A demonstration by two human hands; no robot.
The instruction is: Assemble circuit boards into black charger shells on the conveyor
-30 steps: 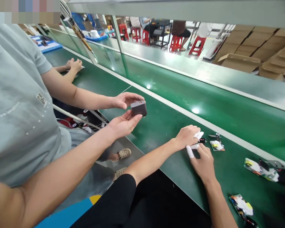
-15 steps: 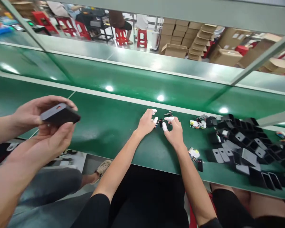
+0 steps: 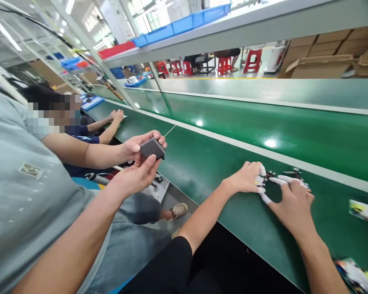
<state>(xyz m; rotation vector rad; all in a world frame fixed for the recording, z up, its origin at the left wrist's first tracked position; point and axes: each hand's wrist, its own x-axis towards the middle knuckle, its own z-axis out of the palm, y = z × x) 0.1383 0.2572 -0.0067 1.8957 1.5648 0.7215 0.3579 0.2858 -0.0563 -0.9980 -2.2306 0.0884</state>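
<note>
White covers sit on several fingertips of both my hands. My left hand (image 3: 247, 178) is closed at the green bench top, its fingertips on a small dark electronic part with thin wires (image 3: 270, 174); the part is mostly hidden. Just right of it, my right hand (image 3: 294, 204) has thumb and fingers apart, with the thumb tip close to my left fingertips. I cannot tell whether they touch. A thin wired piece (image 3: 296, 172) lies beyond my right fingers. To the right are a circuit board with white and yellow parts (image 3: 366, 212) and another board (image 3: 358, 277), cut by the frame edge.
At my left a co-worker's hands (image 3: 138, 163) hold a dark grey box-shaped case (image 3: 153, 148) over the bench (image 3: 196, 159). Farther along, another person's hands (image 3: 117, 116) rest on the bench. An overhead shelf (image 3: 263, 28) carries blue bins (image 3: 184, 25).
The view has swung left, so the pile of dark cases has left the frame. My right hand's fingers now reach closer to my left fingertips. The co-worker's case has turned.
</note>
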